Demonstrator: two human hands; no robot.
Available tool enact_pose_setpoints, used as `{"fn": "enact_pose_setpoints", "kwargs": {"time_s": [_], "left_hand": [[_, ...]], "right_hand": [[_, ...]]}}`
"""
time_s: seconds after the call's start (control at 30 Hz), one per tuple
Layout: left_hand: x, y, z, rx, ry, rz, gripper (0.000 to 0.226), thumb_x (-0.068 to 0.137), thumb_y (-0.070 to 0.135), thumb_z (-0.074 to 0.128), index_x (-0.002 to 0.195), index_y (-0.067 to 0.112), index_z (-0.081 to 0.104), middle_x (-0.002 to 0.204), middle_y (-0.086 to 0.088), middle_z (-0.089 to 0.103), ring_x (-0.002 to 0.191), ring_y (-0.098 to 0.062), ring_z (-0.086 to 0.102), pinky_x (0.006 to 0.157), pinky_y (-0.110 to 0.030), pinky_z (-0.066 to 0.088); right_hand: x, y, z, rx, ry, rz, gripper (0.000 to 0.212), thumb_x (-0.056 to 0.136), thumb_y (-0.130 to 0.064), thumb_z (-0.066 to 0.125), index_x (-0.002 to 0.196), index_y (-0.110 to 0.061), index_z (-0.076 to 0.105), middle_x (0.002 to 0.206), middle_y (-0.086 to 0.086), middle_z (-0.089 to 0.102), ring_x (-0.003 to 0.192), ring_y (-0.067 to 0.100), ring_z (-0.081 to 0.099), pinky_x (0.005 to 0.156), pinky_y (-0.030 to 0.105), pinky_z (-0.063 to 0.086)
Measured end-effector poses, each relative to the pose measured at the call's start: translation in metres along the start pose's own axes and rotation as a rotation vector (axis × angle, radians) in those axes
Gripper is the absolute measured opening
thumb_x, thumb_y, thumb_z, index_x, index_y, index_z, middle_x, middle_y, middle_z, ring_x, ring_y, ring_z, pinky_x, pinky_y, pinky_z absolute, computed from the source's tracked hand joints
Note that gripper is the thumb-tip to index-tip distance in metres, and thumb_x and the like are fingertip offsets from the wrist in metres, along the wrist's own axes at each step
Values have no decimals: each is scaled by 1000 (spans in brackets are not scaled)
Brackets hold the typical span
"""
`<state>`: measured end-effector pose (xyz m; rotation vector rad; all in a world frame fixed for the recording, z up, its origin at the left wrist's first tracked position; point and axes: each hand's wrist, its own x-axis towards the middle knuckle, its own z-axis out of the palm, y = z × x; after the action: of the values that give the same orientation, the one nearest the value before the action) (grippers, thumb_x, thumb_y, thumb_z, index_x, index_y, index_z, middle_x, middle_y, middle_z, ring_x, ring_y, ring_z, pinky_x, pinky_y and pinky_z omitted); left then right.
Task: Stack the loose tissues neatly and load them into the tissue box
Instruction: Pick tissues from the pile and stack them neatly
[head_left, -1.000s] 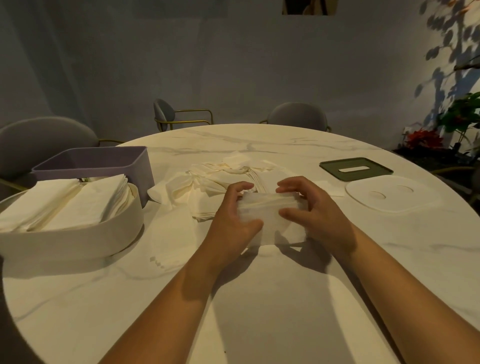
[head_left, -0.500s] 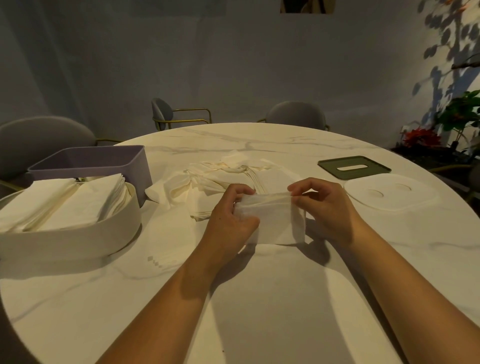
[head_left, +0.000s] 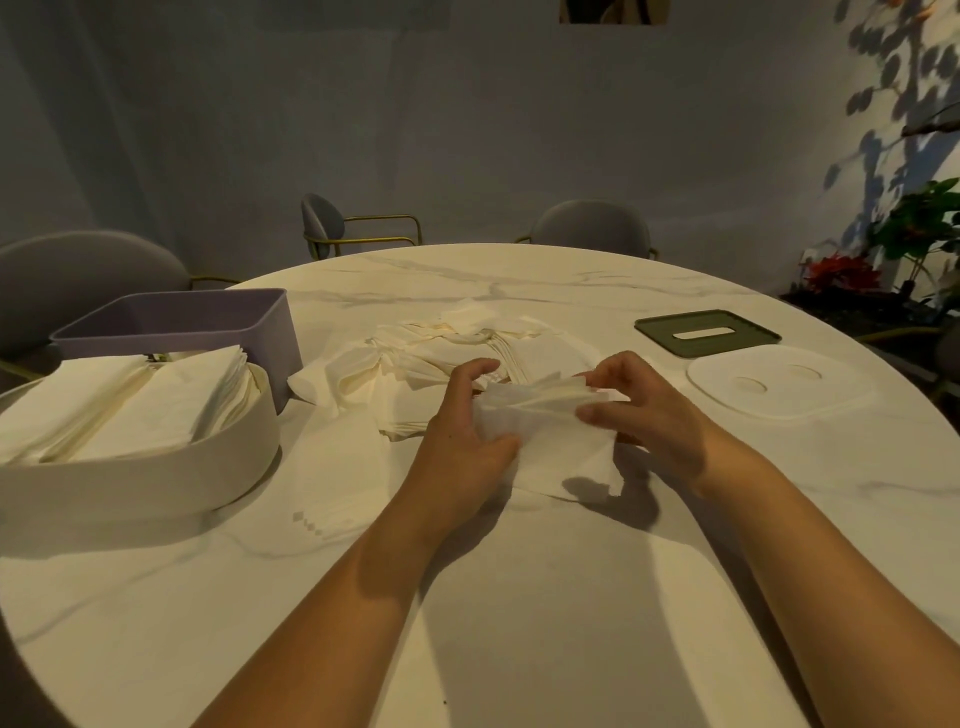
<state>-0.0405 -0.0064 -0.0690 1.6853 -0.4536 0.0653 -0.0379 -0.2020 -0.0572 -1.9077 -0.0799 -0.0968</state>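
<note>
While your two hands meet over the middle of the round marble table (head_left: 519, 613), both grip one thin, crinkled white tissue (head_left: 550, 447). Your left hand (head_left: 457, 431) has its fingers curled over the sheet's left side, with the thumb pressed against it. Your right hand (head_left: 649, 415) pinches the folded upper edge between thumb and fingers. The sheet's lower part hangs limp towards the tabletop, and you cannot tell whether it touches.

Just behind your hands lies one loose pile of tissues (head_left: 441, 358), soft, rumpled and overlapping unevenly. One more sheet (head_left: 337, 467) lies flat on the table beside your left wrist, with an embossed dotted pattern near its front edge.

You have two boxes at the left. The white tissue box (head_left: 156, 478) is smooth and oval-walled, and it holds layered folded tissues (head_left: 130, 410) that rise above its rim. Touching its far side stands a purple rectangular box (head_left: 171, 322) with rounded corners.

Two lids lie flat at the right, near each other. The green lid (head_left: 706, 332) is rectangular with one long slot. The white lid (head_left: 779, 387) is rounded with two circular dimples.

Three grey padded chairs stand around the far side, with the middle chair (head_left: 322, 228) on a slim gold frame.
</note>
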Motion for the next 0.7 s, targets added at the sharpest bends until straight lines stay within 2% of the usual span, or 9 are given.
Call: {"fn": "enact_pose_setpoints", "kwargs": {"time_s": [0.07, 0.13, 0.17, 0.23, 0.3, 0.37, 0.47, 0.6, 0.7], "left_hand": [[2, 1, 0, -77, 32, -2, 68, 85, -6, 60, 126, 42, 34, 115, 13, 47, 96, -5, 54, 70, -10, 51], [5, 0, -1, -116, 68, 13, 68, 85, -6, 61, 126, 41, 33, 125, 5, 46, 104, -13, 54, 70, -11, 53], [5, 0, -2, -111, 78, 26, 67, 85, -6, 60, 125, 40, 34, 127, 3, 45, 107, -15, 53, 71, -11, 53], [5, -1, -3, -86, 80, 47, 63, 86, -7, 59, 122, 40, 36, 118, 10, 47, 101, -11, 53, 69, -9, 51], [5, -2, -2, -61, 87, 50, 59, 88, -8, 55, 121, 38, 38, 108, 18, 45, 96, -6, 51, 66, -7, 50], [7, -3, -2, -64, 96, 38, 58, 87, -12, 50, 118, 37, 40, 105, 17, 46, 94, -6, 51, 66, -8, 51], [7, -5, -3, -44, 105, 40, 63, 81, -16, 47, 108, 41, 46, 103, 10, 52, 91, -10, 54, 66, -14, 52], [4, -4, -2, 25, 60, 66, 57, 77, -14, 48, 97, 39, 53, 102, 12, 55, 90, -8, 55, 67, -18, 50], [3, -4, -2, 50, 38, 44, 50, 78, -9, 54, 95, 38, 52, 104, 13, 54, 94, -11, 55, 70, -22, 52]], "right_hand": [[-1, 0, 2, -52, -97, 44, 65, 73, -14, 78, 118, -38, 39, 110, -13, 51, 97, 18, 58, 77, 26, 56], [-3, -1, 5, -100, -128, -8, 85, 69, -7, 80, 129, -41, 31, 112, -14, 53, 100, 19, 59, 75, 24, 57], [-3, 0, 5, -105, -89, -58, 82, 70, -3, 79, 129, -39, 35, 111, -12, 56, 100, 19, 60, 78, 27, 57], [-3, -1, 4, -79, 26, -158, 64, 73, 2, 74, 120, -33, 49, 109, -8, 63, 100, 17, 63, 83, 32, 57], [-4, -3, 3, -54, 87, -197, 48, 77, -2, 73, 111, -33, 57, 106, -6, 66, 97, 14, 63, 80, 28, 56], [-6, -5, 3, -49, 76, -194, 37, 80, -7, 71, 100, -36, 60, 98, -10, 67, 89, 9, 65, 70, 19, 55], [-7, -7, 2, -109, 77, -168, 30, 77, -8, 74, 94, -28, 60, 94, -9, 66, 84, 12, 65, 67, 17, 55], [-9, -9, -1, -204, 80, -99, 30, 72, -9, 80, 87, -15, 54, 91, -2, 64, 71, 12, 64, 60, 21, 55], [-13, -10, -2, -260, 28, -34, 31, 70, -8, 80, 88, -10, 54, 88, 3, 64, 69, 17, 66, 61, 30, 58]]}}
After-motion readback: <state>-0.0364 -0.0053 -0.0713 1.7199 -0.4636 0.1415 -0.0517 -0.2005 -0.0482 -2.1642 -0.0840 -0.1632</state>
